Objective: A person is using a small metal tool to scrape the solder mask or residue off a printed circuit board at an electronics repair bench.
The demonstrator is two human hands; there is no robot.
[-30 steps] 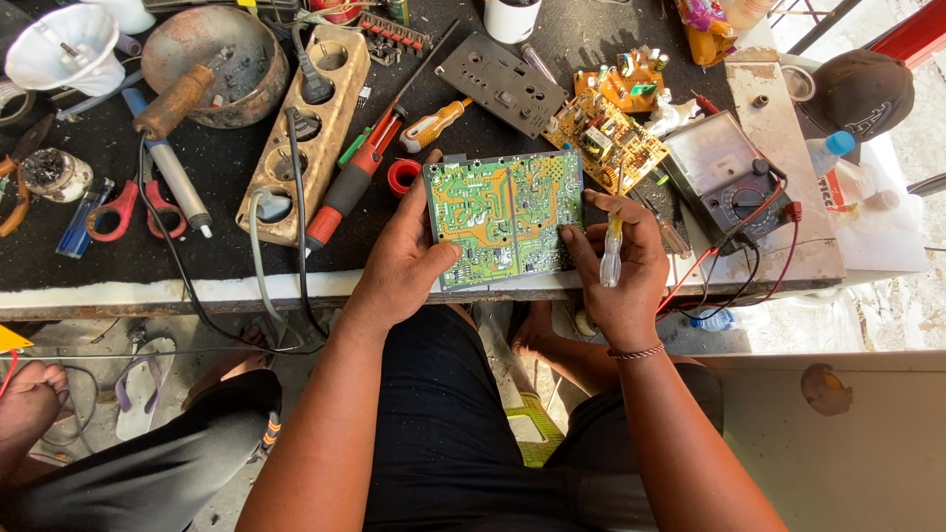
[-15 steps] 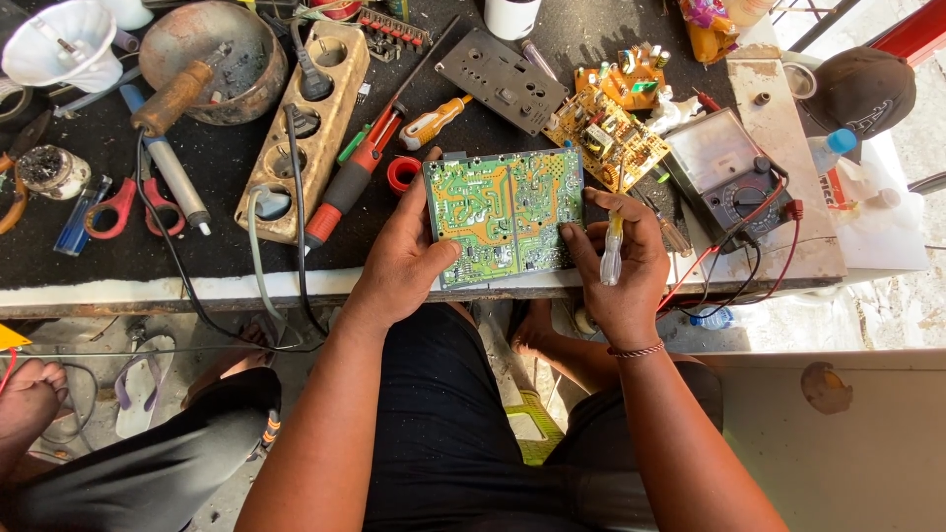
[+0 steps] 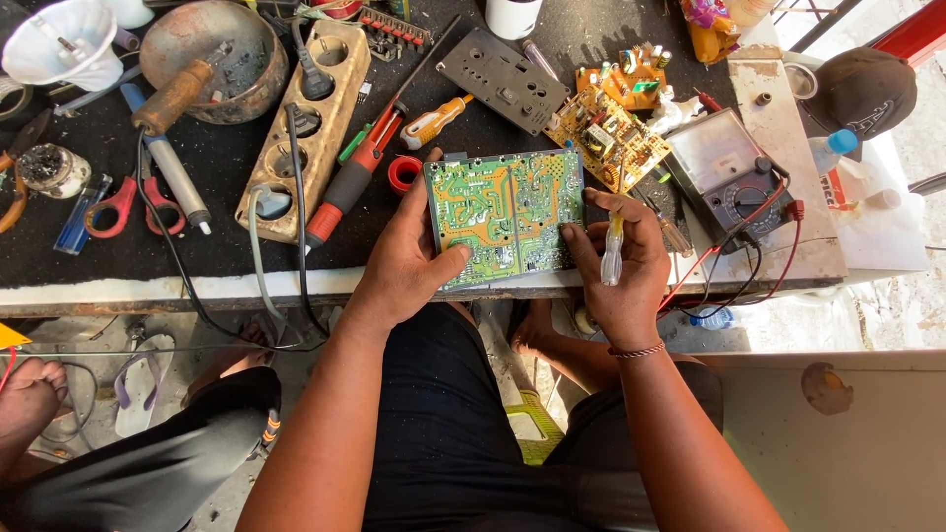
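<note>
The left hand (image 3: 409, 258) and right hand (image 3: 623, 264) hold a green circuit board (image 3: 505, 217), the right also gripping a clear-handled screwdriver (image 3: 612, 251).

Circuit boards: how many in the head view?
3. A green circuit board held at the bench edge between left hand and right hand; a yellow board beside its upper right; an orange board above that. Clutter may hide more.

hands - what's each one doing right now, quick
Left hand: closed on the left edge of the green circuit board.
Right hand: closed around a small clear-handled tool, fingertips touching the board's right edge.
</note>
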